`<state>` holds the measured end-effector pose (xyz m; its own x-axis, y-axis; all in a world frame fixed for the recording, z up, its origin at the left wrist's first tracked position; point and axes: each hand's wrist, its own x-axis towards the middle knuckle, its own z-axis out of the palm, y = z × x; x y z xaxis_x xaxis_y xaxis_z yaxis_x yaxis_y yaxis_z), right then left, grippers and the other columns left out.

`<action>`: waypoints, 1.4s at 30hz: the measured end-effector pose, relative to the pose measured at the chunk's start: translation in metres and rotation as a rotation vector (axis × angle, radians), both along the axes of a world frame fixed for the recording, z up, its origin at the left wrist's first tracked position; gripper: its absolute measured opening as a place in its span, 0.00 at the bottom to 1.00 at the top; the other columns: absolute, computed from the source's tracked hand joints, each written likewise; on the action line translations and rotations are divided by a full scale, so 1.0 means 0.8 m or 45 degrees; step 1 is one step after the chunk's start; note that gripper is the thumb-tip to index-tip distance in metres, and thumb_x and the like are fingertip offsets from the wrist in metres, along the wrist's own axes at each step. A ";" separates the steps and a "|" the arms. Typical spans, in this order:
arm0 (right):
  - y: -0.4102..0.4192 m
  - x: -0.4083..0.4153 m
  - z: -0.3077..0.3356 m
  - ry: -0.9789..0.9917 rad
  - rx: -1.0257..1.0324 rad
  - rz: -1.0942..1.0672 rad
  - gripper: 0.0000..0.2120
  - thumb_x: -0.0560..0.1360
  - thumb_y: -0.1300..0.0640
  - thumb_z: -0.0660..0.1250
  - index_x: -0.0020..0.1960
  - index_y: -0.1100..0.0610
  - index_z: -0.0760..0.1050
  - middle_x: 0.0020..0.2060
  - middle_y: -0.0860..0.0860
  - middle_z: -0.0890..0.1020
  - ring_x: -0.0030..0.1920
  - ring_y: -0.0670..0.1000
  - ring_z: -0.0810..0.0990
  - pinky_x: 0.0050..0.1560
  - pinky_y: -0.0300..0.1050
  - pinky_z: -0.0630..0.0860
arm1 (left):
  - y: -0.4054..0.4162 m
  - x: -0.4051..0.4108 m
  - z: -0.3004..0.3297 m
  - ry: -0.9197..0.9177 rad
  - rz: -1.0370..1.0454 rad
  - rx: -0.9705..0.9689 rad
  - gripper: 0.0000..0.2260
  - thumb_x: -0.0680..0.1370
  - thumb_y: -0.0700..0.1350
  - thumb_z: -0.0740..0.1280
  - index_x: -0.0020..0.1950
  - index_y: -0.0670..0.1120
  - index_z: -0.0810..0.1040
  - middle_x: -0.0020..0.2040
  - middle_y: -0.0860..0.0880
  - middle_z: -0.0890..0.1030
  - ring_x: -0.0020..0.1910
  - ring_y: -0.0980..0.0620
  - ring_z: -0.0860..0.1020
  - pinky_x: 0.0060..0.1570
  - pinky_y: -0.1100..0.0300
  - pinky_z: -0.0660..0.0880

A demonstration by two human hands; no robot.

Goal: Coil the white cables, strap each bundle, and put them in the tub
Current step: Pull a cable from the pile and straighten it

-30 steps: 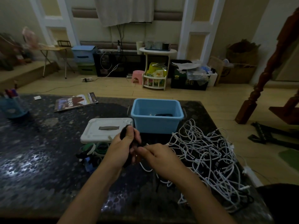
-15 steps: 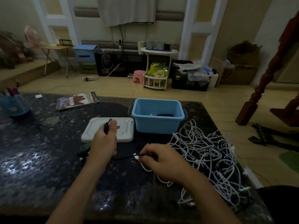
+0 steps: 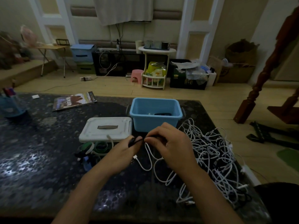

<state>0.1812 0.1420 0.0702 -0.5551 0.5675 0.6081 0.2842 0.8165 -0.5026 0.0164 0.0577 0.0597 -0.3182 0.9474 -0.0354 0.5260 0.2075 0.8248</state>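
Both hands (image 3: 123,152) pinch a black strap (image 3: 135,141) beside white cables (image 3: 210,159).

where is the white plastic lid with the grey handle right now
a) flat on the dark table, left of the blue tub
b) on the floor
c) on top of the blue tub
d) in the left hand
a: the white plastic lid lies flat on the dark table, left of the open blue plastic tub.
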 end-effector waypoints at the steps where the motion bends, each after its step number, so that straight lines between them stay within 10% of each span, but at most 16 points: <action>1: 0.003 0.000 -0.001 -0.026 -0.019 -0.024 0.05 0.76 0.46 0.70 0.48 0.47 0.81 0.41 0.41 0.78 0.42 0.41 0.78 0.42 0.39 0.75 | -0.001 0.002 0.003 -0.131 0.064 0.015 0.15 0.82 0.58 0.59 0.49 0.48 0.76 0.37 0.52 0.79 0.38 0.54 0.78 0.44 0.54 0.74; 4: 0.011 0.001 -0.008 -0.164 -0.244 -0.035 0.08 0.80 0.45 0.65 0.49 0.47 0.81 0.40 0.42 0.81 0.42 0.42 0.79 0.46 0.47 0.77 | -0.002 0.005 0.010 -0.608 0.192 0.097 0.16 0.84 0.54 0.56 0.47 0.43 0.70 0.27 0.45 0.68 0.22 0.45 0.65 0.24 0.53 0.62; 11: 0.000 -0.015 -0.021 -0.172 -0.469 -0.128 0.15 0.82 0.46 0.61 0.44 0.48 0.83 0.33 0.47 0.82 0.38 0.44 0.78 0.39 0.39 0.72 | -0.006 0.000 0.009 -0.942 0.008 0.152 0.17 0.83 0.54 0.55 0.59 0.45 0.77 0.31 0.48 0.67 0.24 0.54 0.58 0.24 0.63 0.56; 20: -0.009 -0.032 -0.030 -0.275 -0.583 0.043 0.15 0.82 0.49 0.61 0.39 0.46 0.78 0.27 0.42 0.75 0.32 0.42 0.73 0.37 0.43 0.66 | -0.007 -0.001 0.013 -0.987 -0.097 0.148 0.15 0.83 0.52 0.58 0.65 0.54 0.78 0.33 0.48 0.68 0.24 0.54 0.59 0.23 0.63 0.57; 24: -0.013 -0.033 -0.032 -0.344 -0.551 0.069 0.16 0.82 0.46 0.60 0.44 0.52 0.81 0.33 0.46 0.80 0.36 0.48 0.79 0.39 0.50 0.72 | -0.005 -0.001 0.010 -0.931 -0.016 0.159 0.17 0.84 0.52 0.57 0.52 0.41 0.77 0.32 0.48 0.67 0.24 0.54 0.60 0.23 0.62 0.59; 34: -0.022 -0.030 -0.043 -0.654 -0.574 0.185 0.12 0.82 0.48 0.60 0.48 0.49 0.81 0.33 0.43 0.76 0.40 0.45 0.75 0.43 0.45 0.71 | -0.003 -0.011 0.021 -0.761 0.573 0.533 0.24 0.84 0.56 0.58 0.31 0.48 0.74 0.30 0.49 0.76 0.36 0.46 0.76 0.46 0.47 0.72; 42: -0.007 -0.025 -0.036 -0.668 -0.498 0.136 0.08 0.80 0.48 0.64 0.52 0.46 0.82 0.47 0.44 0.83 0.49 0.47 0.80 0.51 0.47 0.76 | -0.007 -0.022 0.019 -0.851 0.428 0.540 0.16 0.84 0.51 0.59 0.39 0.47 0.65 0.30 0.48 0.62 0.24 0.51 0.61 0.26 0.56 0.60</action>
<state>0.1609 0.1367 0.0414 -0.7872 0.6167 0.0020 0.4994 0.6394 -0.5846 -0.0014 0.0522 0.0750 -0.6230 0.7820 0.0201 -0.1323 -0.1306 0.9826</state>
